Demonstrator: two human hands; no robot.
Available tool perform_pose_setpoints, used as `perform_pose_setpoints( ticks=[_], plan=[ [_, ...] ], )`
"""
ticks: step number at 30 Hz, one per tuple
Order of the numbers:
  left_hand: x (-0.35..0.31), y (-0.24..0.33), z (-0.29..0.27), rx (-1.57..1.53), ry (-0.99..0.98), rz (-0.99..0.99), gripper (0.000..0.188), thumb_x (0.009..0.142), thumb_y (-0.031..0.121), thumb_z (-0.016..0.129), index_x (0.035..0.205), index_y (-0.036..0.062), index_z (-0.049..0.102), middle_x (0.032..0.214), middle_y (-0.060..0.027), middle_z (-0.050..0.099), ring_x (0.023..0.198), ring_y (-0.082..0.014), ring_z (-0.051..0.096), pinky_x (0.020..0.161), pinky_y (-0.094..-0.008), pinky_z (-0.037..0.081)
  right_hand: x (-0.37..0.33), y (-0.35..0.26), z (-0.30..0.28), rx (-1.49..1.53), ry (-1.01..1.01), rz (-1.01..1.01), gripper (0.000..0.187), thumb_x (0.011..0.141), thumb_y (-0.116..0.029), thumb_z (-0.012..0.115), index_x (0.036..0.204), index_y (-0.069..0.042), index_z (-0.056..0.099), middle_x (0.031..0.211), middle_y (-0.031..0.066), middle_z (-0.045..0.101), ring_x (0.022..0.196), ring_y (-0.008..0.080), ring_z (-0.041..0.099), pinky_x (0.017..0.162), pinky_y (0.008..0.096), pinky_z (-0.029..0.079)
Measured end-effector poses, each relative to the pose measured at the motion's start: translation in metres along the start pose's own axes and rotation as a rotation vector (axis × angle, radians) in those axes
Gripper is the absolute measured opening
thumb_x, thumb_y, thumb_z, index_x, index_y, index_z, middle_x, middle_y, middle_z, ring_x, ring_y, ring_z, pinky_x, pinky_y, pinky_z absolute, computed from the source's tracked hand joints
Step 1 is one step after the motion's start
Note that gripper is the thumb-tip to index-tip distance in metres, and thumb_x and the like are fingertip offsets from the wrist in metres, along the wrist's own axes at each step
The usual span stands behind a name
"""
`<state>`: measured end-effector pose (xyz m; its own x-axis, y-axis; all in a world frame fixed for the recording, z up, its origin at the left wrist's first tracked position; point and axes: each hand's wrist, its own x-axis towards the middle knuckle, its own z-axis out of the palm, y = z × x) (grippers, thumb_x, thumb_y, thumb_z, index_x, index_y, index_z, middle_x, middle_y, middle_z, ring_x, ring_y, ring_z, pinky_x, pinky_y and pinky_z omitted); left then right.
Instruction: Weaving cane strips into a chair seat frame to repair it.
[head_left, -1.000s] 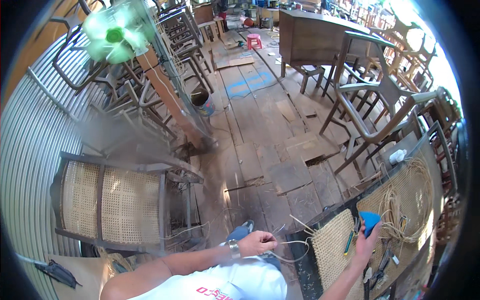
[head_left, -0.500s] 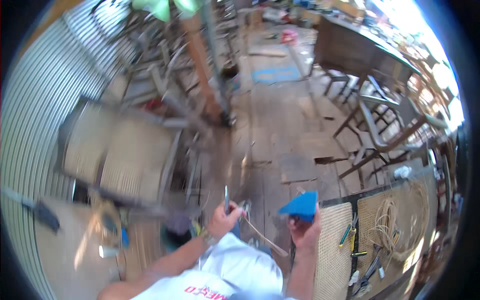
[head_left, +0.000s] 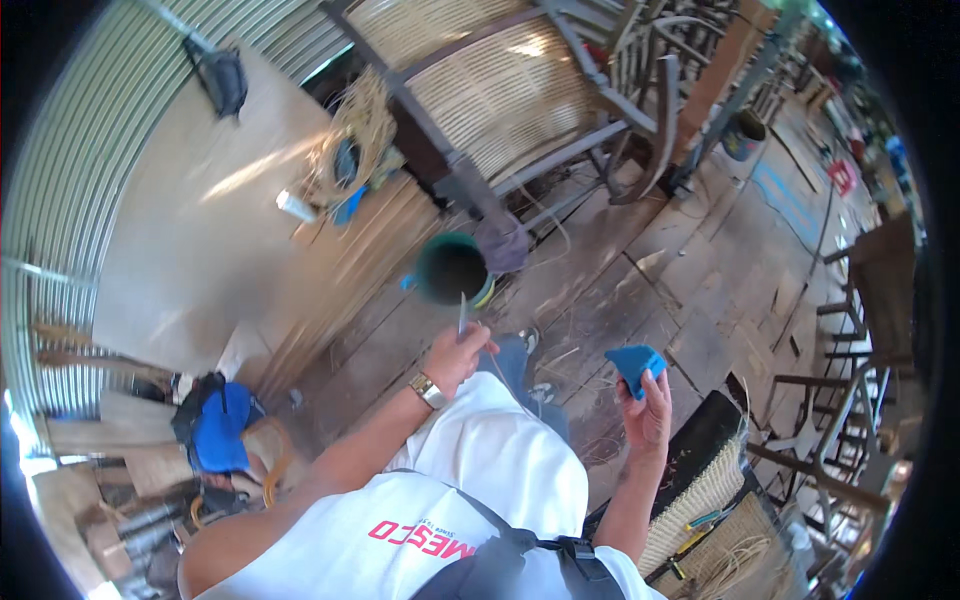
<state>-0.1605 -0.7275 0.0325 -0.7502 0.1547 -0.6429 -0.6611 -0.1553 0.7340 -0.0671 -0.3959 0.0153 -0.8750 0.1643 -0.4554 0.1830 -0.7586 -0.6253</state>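
My left hand (head_left: 455, 362) is closed, its handle-end hidden in the fingers, on what looks like a knife (head_left: 463, 313) with a narrow metal blade pointing away from me. A thin strip of cane (head_left: 497, 367) trails from the same hand down past my lap. My right hand (head_left: 645, 405) grips a blue wedge-shaped piece (head_left: 637, 365) between thumb and fingers. What it is made of I cannot tell. Just beyond my left hand stands a green bucket (head_left: 425, 275) with a dark inside, and a greyish cloth (head_left: 501, 245) hangs beside it.
Ahead is a wooden chair with a woven cane panel (head_left: 500, 95). A coil of cane (head_left: 350, 140) lies on boards (head_left: 340, 260) to the left. At the lower right, a woven panel (head_left: 700, 485) carries tools and loose cane. Wooden chairs (head_left: 830, 440) line the right side.
My view has swung left, bringing the bucket and boards into the middle. Both hands keep hold of the same things, and the woven panel with tools has slid toward the lower right.
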Motion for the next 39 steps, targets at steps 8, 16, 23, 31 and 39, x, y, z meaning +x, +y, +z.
perform_pose_setpoints(
  ticks=[8, 16, 23, 31, 39],
  plan=[
    [0.010, -0.052, -0.090, 0.501, 0.211, 0.194, 0.017, 0.096, 0.024, 0.065, 0.095, 0.0075, 0.062, 0.083, -0.0034, 0.072, 0.060, -0.0087, 0.057, 0.054, -0.0270, 0.045, 0.052, 0.075, 0.105, -0.388, -0.243, 0.261, 0.051, 0.085, -0.013, 0.079, 0.125, -0.005, 0.050, 0.110, 0.0064, 0.059, 0.096, 0.0168, 0.061, 0.083, 0.0299, 0.051],
    [0.051, -0.097, -0.199, 0.941, 0.106, 0.205, 0.017, 0.087, 0.023, 0.065, 0.086, 0.0062, 0.066, 0.083, -0.0162, 0.070, 0.078, -0.0363, 0.067, 0.070, -0.0432, 0.053, 0.094, 0.218, 0.144, -0.772, -0.253, 0.506, 0.053, 0.091, -0.039, 0.073, 0.126, -0.005, 0.052, 0.102, 0.0057, 0.061, 0.083, 0.0142, 0.060, 0.065, 0.0269, 0.049],
    [0.093, -0.160, -0.357, 1.202, 0.054, -0.264, 0.018, 0.089, 0.024, 0.061, 0.102, 0.0110, 0.065, 0.097, -0.0172, 0.072, 0.093, -0.0400, 0.068, 0.079, -0.0507, 0.054, 0.185, 0.371, 0.137, -1.031, -0.133, 0.556, 0.074, 0.089, -0.053, 0.068, 0.141, -0.005, 0.047, 0.110, 0.0112, 0.063, 0.084, 0.0185, 0.062, 0.071, 0.0326, 0.051],
    [0.142, -0.182, -0.471, 1.091, 0.041, -0.218, 0.017, 0.089, 0.025, 0.063, 0.086, 0.0085, 0.060, 0.079, -0.0193, 0.068, 0.079, -0.0435, 0.065, 0.067, -0.0528, 0.050, 0.336, 0.484, 0.140, -1.561, -0.085, 0.111, 0.071, 0.088, -0.055, 0.065, 0.140, -0.009, 0.048, 0.118, 0.0279, 0.066, 0.109, 0.0461, 0.063, 0.092, 0.0532, 0.048],
    [0.148, -0.205, -0.488, 1.216, 0.173, -0.137, 0.011, 0.089, 0.022, 0.059, 0.090, 0.0104, 0.060, 0.072, -0.0192, 0.068, 0.068, -0.0422, 0.067, 0.064, -0.0562, 0.051, 0.466, 0.581, 0.062, -1.934, -0.073, 0.232, 0.084, 0.089, -0.051, 0.064, 0.157, -0.016, 0.029, 0.122, 0.0287, 0.064, 0.111, 0.0471, 0.063, 0.095, 0.0531, 0.050]
  ],
)
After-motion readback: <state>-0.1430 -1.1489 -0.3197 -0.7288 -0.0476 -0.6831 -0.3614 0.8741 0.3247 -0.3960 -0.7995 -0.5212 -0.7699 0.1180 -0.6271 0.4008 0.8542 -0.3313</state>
